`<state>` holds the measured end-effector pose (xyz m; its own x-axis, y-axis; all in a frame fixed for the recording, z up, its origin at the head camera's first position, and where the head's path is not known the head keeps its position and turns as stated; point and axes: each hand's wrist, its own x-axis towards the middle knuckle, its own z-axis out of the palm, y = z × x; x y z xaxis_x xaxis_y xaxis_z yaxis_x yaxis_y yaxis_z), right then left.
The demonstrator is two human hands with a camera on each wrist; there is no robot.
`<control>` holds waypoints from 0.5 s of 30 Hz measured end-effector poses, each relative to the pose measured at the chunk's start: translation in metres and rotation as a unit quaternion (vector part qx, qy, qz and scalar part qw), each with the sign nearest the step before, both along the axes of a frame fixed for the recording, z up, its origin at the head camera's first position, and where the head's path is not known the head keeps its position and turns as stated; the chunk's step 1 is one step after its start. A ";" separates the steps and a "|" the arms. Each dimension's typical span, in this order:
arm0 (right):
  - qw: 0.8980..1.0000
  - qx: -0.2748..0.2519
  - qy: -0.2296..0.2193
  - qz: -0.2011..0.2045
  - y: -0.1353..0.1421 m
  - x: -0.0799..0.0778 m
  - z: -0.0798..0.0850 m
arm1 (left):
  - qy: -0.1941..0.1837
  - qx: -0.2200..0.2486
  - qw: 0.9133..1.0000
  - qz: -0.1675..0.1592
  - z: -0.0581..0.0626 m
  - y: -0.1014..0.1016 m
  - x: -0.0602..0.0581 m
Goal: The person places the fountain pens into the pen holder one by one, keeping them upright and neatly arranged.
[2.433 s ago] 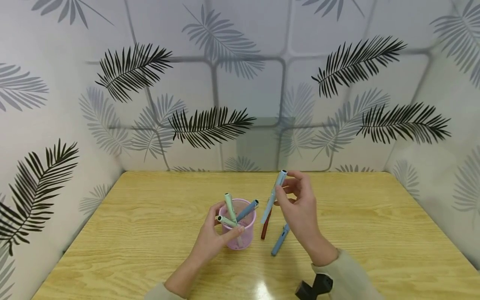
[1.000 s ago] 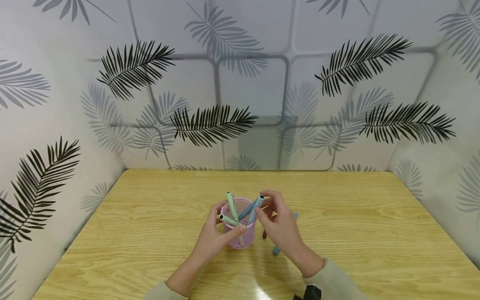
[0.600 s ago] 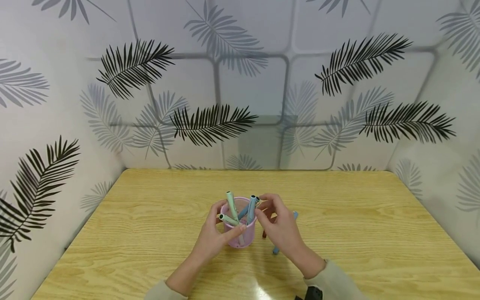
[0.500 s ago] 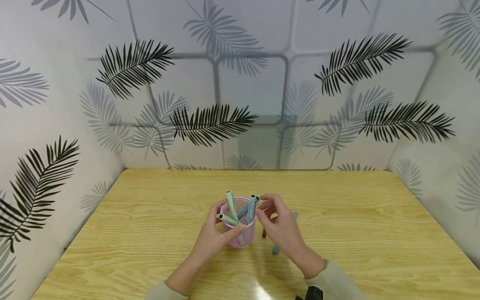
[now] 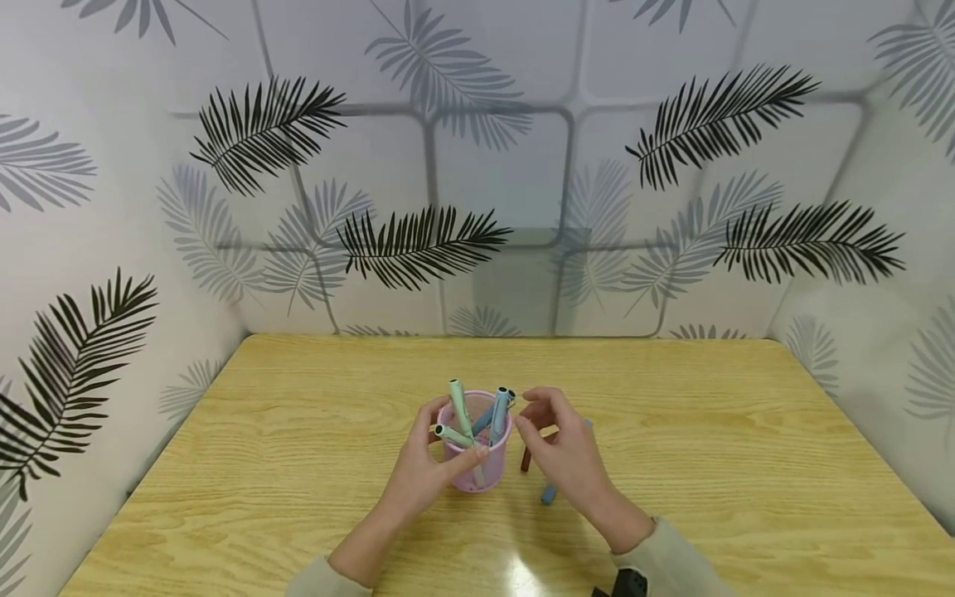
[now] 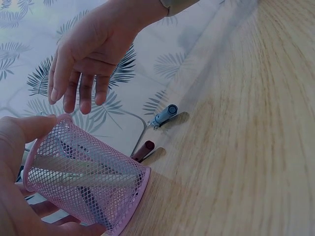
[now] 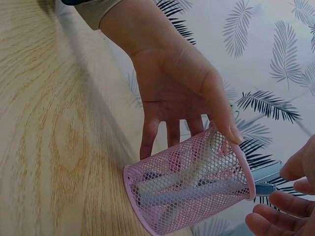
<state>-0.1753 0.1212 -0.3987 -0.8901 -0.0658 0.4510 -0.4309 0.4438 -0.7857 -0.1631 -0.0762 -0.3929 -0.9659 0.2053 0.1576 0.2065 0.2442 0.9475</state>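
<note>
My left hand (image 5: 419,474) grips a pink mesh pen cup (image 5: 493,473) standing on the table, thumb over the near rim and fingers round the far left side. Two pale green pens (image 5: 459,406) lean in it, along with a darker blue pen (image 5: 482,422) and a light blue pen (image 5: 498,417) at the right rim. Just right of the rim is my right hand (image 5: 573,454), its fingers loosely bent with nothing between them. In the left wrist view, this right hand (image 6: 93,54) hangs above the cup's mouth, apart from the pens.
On the wooden table (image 5: 313,431), right of the cup, lie a dark red pen (image 5: 525,461) and a blue pen (image 5: 549,495), both partly hidden by the right hand in the head view. A leaf-patterned wall (image 5: 515,191) stands behind the table.
The right hand carried the light blue pen left into the cup and let it go, then drew slightly back to the right. The left hand has stayed on the cup.
</note>
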 end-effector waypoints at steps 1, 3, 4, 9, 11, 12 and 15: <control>1.000 0.000 0.000 -0.002 0.001 0.000 -0.001 | 0.000 0.000 1.000 -0.001 0.000 0.000 0.000; 1.000 0.000 0.002 -0.005 0.003 -0.001 -0.001 | 0.001 0.000 1.000 -0.003 0.000 0.000 0.000; 1.000 -0.001 0.000 -0.007 0.003 -0.001 -0.002 | 0.002 0.000 1.000 -0.002 0.001 0.000 0.001; 1.000 -0.007 -0.011 -0.012 0.009 -0.002 -0.003 | 0.002 -0.002 1.000 0.003 0.001 0.001 0.001; 1.000 -0.006 -0.019 -0.017 0.011 -0.003 -0.004 | 0.003 -0.002 1.000 0.005 -0.001 0.001 0.000; 1.000 -0.005 -0.023 -0.019 0.012 -0.004 -0.005 | 0.004 -0.002 1.000 0.005 -0.003 0.001 -0.001; 0.999 0.001 -0.035 -0.031 0.016 -0.008 -0.009 | 0.008 -0.006 1.000 0.010 -0.014 0.000 -0.008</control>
